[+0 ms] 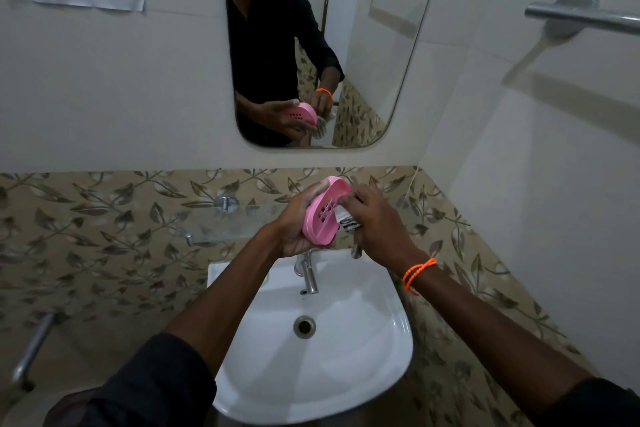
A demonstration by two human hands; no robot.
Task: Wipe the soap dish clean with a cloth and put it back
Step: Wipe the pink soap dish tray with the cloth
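We've got the pink soap dish (323,213) tilted up over the white sink (346,350), our left hand (298,218) cupped round its back. Our right hand (375,218) is bunched round the striped cloth (346,218), pressing it against the dish's inside.

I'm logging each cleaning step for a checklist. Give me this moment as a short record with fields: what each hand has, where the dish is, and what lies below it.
left hand: left hand holds the pink soap dish, tilted, drain holes toward the camera
right hand: right hand presses a striped cloth against the dish's right side
dish position: held in the air above the tap, in front of the glass shelf
below: white sink, drain open
stage: wiping under way, dish not yet put back
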